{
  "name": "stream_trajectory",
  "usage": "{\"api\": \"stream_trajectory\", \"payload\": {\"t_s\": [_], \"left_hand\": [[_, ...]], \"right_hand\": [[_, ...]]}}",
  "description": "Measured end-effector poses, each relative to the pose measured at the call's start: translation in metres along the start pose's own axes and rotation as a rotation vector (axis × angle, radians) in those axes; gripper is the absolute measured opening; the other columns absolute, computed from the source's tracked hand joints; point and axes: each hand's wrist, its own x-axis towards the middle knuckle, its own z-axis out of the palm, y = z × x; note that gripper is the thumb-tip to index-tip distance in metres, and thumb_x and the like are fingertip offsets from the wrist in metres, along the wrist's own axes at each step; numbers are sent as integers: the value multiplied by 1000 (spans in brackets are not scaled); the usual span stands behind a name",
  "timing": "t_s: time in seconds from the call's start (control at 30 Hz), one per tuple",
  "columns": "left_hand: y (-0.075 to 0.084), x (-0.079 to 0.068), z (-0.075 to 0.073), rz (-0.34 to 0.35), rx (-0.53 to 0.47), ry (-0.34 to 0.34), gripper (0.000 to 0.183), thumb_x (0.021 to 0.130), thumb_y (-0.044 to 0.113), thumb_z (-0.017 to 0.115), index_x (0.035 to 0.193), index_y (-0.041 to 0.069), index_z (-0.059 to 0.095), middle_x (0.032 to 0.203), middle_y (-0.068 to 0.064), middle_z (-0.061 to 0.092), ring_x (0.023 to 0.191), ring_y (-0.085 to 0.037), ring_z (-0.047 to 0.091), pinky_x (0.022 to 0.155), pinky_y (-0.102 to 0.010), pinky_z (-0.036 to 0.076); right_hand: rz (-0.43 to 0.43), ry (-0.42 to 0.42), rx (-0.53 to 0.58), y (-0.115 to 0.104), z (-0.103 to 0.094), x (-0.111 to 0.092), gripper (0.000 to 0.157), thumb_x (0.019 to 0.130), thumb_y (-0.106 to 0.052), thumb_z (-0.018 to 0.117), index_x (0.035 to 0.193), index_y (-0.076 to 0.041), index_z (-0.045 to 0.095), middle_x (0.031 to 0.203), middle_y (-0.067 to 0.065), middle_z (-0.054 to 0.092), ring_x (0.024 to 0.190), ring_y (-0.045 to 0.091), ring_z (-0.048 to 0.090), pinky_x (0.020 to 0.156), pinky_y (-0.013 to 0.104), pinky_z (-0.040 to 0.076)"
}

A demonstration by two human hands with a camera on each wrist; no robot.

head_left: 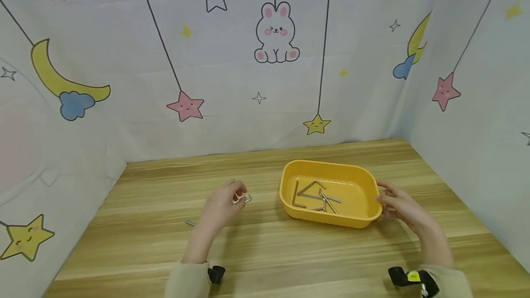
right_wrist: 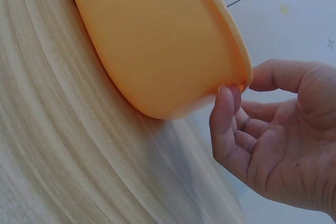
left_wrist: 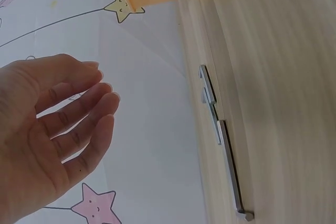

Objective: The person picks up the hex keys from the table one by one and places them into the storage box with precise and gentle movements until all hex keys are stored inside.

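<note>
My left hand (head_left: 223, 202) hovers over the table, fingers loosely bent. Nothing is between the thumb and fingers in the left wrist view. Beyond that hand, several metal hex keys (left_wrist: 229, 166) lie on the wood. In the head view, one hex key (head_left: 248, 198) shows by the fingertips and a grey metal end (head_left: 190, 223) beside the wrist; the hand hides the rest. My right hand (head_left: 399, 203) pinches the right rim of a yellow plastic tray (head_left: 331, 220), thumb and fingers on either side of it. Several bent hex keys (head_left: 296, 195) lie inside, mostly toward the left.
The wooden table (head_left: 149, 197) meets a white patterned cloth (head_left: 232, 132) along its back and right edges. The yellow tray stands right of the middle, between the two hands.
</note>
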Motion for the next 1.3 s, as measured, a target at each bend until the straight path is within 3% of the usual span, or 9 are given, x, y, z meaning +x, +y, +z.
{"api": "stream_trajectory", "payload": {"t_s": [0.27, 0.67, 1.13, 1.3], "left_hand": [[-14, 1, -5, 2, 5, -40, 15, 81, 4, 70, 94, 9, 66, 92, -4, 64, 81, -18, 63, 67, -31, 52], [-40, -17, -8, -10, 29, -52, 16, 80, 4, 71, 95, 7, 66, 92, -6, 63, 82, -21, 63, 70, -34, 52], [-56, -24, -1, 117, 206, -79, 19, 78, 6, 73, 94, 11, 66, 88, 0, 62, 83, -15, 62, 65, -31, 51], [-61, -23, 3, 153, 260, -108, 20, 77, 7, 75, 95, 11, 66, 86, 2, 61, 75, -9, 54, 57, -23, 43]], "right_hand": [[-14, 10, 5, 2, -2, -3, 69, 98, -14, 48, 151, 4, 9, 85, 2, 46, 72, 9, 54, 71, 33, 56], [-12, -9, 14, 0, 0, 0, 69, 98, -16, 48, 151, 5, 9, 85, 2, 46, 73, 8, 54, 72, 33, 56], [1, -7, 18, -2, -1, -1, 69, 98, -15, 47, 151, 3, 8, 87, 4, 46, 73, 9, 53, 72, 33, 57], [7, -9, 18, -1, -1, 0, 69, 98, -15, 47, 152, 3, 8, 86, 3, 46, 72, 8, 53, 72, 33, 57]]}}
